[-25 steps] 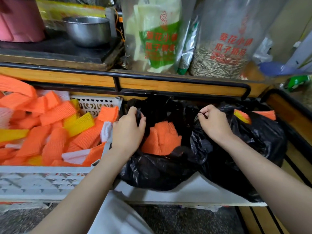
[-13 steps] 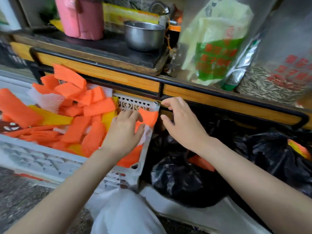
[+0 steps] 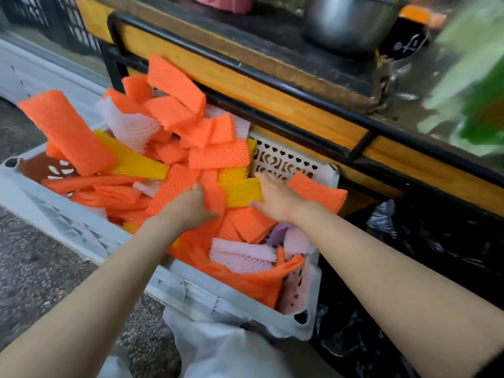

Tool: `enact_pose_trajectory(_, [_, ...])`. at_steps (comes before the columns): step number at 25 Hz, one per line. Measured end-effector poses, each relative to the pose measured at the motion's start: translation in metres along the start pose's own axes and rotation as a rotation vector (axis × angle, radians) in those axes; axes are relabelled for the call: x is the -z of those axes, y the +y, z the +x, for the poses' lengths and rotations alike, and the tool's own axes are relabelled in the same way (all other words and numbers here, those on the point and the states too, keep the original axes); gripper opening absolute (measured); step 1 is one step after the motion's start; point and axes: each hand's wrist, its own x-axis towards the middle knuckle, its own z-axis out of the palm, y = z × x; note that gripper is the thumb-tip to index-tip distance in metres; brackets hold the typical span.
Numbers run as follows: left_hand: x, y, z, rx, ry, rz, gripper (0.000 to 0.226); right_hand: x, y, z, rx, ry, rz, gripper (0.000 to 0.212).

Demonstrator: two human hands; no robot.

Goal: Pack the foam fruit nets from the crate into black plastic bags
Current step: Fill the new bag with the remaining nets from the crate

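Head view: both hands in the crate [image 3: 81, 233], going for foam nets [image 3: 218, 156].
Left to right: my left hand [image 3: 191, 205] has its fingers curled round an orange net [image 3: 177, 186] mid-pile. My right hand [image 3: 275, 197] lies flat, fingers straight, on a yellow net [image 3: 240, 190]. The black bag [image 3: 436, 241] sits right of the crate. Nets look featherlight, soft and springy. I'd bunch several across the middle and squeeze lightly, since they crush.

Speckled grey floor [image 3: 41, 268], white plastic crate [image 3: 204, 293] set low over it, white sack [image 3: 218, 350] under the crate's near corner, black plastic bags [image 3: 436, 241] just right of the crate, wooden tabletop [image 3: 245, 77] with black rail [image 3: 272, 75] behind, steel pot [image 3: 346, 20] standing on it.
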Motion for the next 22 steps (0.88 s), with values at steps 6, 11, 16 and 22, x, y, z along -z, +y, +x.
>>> enact_pose_trajectory(6, [0.003,0.008,0.000,-0.003,0.111,-0.123,0.062,-0.017,0.008,0.015,-0.134,0.018,-0.194,0.064])
enact_pose_trajectory(11, [0.021,0.020,-0.020,0.044,0.379,-0.465,0.035,-0.011,-0.002,-0.002,0.030,0.157,-0.215,0.019])
enact_pose_trajectory(16, [0.038,0.038,-0.045,0.107,0.457,-0.873,0.016,0.016,-0.031,-0.032,0.049,0.503,0.098,0.018])
enact_pose_trajectory(22, [0.036,0.052,-0.064,0.039,0.421,-1.232,0.012,0.023,-0.070,-0.066,0.229,0.494,0.310,0.017])
